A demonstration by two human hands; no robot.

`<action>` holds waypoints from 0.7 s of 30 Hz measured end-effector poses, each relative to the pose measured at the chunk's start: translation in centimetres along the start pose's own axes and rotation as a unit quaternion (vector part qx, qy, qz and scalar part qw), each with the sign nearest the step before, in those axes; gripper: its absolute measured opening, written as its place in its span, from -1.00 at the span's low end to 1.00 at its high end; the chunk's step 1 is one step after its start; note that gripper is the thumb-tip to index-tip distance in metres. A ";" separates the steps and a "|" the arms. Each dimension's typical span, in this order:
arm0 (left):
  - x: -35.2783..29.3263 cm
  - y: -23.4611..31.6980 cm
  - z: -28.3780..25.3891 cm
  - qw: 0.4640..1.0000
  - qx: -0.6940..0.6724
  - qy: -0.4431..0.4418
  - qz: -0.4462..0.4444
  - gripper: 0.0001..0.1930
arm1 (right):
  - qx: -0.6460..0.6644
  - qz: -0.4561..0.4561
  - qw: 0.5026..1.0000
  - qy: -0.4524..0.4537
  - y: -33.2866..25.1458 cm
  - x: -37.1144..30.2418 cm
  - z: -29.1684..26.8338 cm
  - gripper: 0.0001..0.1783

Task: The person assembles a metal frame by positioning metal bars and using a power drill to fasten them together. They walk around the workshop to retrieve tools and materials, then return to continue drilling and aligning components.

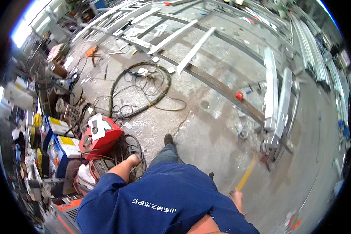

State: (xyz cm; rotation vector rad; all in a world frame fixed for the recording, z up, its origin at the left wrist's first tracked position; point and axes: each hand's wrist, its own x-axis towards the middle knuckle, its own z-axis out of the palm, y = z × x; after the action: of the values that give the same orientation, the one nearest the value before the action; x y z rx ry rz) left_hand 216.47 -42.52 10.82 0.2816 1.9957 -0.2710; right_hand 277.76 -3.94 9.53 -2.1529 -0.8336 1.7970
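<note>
grips i cannot read from here: left hand [133,159] hangs near the red-cased machine [105,143], off its right edge; right hand [235,195] well apart; thick cable [111,97] lies coiled, presumably against tangling.

I get glare from a window [21,36] at upper left and even, moderate light across the floor [206,152]. Rails [309,50] bend rightward; corners go black; my right hand [235,196] looks soft.
</note>
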 end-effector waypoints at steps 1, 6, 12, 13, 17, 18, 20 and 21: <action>0.2 -1.0 1.5 0.998 -0.007 0.055 0.023 -0.56 | -0.017 0.007 1.000 -0.006 -2.8 0.8 2.7 -0.38; 3.4 -4.6 4.7 0.981 -0.194 0.024 -0.007 -0.58 | -0.149 -0.057 0.980 -0.116 -12.1 1.8 17.6 -0.49; 8.2 -7.5 -5.1 0.966 -0.225 0.117 0.042 -0.58 | -0.321 -0.092 0.926 -0.177 -19.2 -2.4 32.8 -0.65; 7.3 -7.2 -8.3 0.942 -0.313 0.120 0.031 -0.60 | -0.330 -0.089 0.923 -0.176 -19.9 -2.3 34.1 -0.65; 10.0 -10.0 -15.0 0.905 -0.369 0.209 0.014 -0.69 | -0.389 -0.075 0.899 -0.189 -23.2 -2.4 39.6 -0.61; 10.4 -10.5 -16.3 0.898 -0.393 0.200 0.009 -0.70 | -0.408 -0.070 0.888 -0.201 -24.2 -1.8 40.6 -0.56; 11.1 -11.6 -19.2 0.893 -0.405 0.197 0.015 -0.73 | -0.416 -0.050 0.887 -0.192 -25.5 -0.4 42.8 -0.61; 11.2 -12.0 -19.8 0.882 -0.430 0.195 -0.001 -0.75 | -0.431 -0.042 0.882 -0.187 -26.5 -0.1 44.1 -0.62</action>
State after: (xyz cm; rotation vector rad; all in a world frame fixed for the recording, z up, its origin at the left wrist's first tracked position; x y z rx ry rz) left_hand 191.13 -46.86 9.76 -0.2611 2.2964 0.7285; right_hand 228.14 9.31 12.73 -2.1266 -2.1205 2.0610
